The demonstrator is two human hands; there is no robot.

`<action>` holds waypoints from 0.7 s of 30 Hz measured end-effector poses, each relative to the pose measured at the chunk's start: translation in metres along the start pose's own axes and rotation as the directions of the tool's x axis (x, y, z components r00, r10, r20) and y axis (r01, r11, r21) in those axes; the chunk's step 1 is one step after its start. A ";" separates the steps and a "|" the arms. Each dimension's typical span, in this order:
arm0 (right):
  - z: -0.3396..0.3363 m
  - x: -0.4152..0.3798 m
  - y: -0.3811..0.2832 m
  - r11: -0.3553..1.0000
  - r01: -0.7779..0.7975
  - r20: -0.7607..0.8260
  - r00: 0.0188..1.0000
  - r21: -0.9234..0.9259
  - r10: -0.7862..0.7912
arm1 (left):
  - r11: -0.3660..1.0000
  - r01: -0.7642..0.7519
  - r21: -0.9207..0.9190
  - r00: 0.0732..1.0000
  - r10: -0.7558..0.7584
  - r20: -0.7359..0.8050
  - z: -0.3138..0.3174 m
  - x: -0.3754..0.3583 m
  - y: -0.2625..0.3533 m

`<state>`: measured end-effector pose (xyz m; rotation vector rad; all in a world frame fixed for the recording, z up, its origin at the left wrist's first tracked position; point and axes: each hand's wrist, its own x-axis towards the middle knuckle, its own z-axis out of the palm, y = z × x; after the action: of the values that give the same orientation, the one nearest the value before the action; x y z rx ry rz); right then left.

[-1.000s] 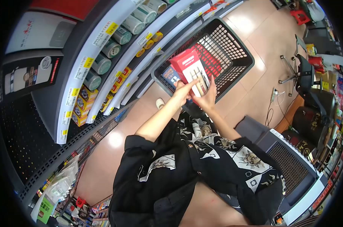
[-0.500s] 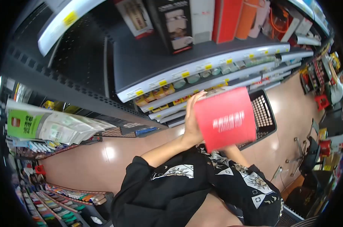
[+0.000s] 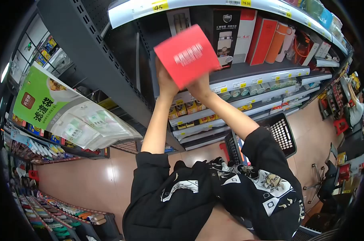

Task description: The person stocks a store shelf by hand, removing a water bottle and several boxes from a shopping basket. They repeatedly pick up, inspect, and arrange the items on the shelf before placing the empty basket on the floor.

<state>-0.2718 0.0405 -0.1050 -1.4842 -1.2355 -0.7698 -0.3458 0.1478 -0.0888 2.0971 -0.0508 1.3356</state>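
Observation:
A red box with white print on its near face is held up at the shelf's left part, slightly blurred. My left hand grips its left side and my right hand its lower right; the box hides most of the fingers. Behind it on the dark shelf stand a box with a flask picture, a black box, a white box, a red box and an orange bottle.
Below are shelves of small jars and yellow packs. A black basket is on the floor at right. Hanging green and white packets jut out at left. An office chair and a person are at far right.
Both hands have lifted the red box from above the basket up and left to the upper shelf. The view has shifted, showing more of the shelf edge above.

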 end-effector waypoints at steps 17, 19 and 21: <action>0.041 0.077 0.021 0.848 -0.527 -0.053 0.850 -0.053 0.524 | 0.753 0.408 -0.516 0.912 -0.369 0.182 0.032 0.103 -0.039; 0.037 0.068 0.018 0.899 -0.427 -0.105 0.902 -0.097 0.418 | 0.748 0.437 -0.499 0.899 -0.386 0.208 0.032 0.102 -0.044; 0.030 0.055 0.016 0.936 -0.319 -0.146 0.943 -0.150 0.298 | 0.741 0.462 -0.487 0.886 -0.402 0.230 0.033 0.103 -0.045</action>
<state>-0.2457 0.0868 -0.0683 -1.6956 -0.8327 -0.7543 -0.2535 0.1967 -0.0354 1.5709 0.0221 0.7996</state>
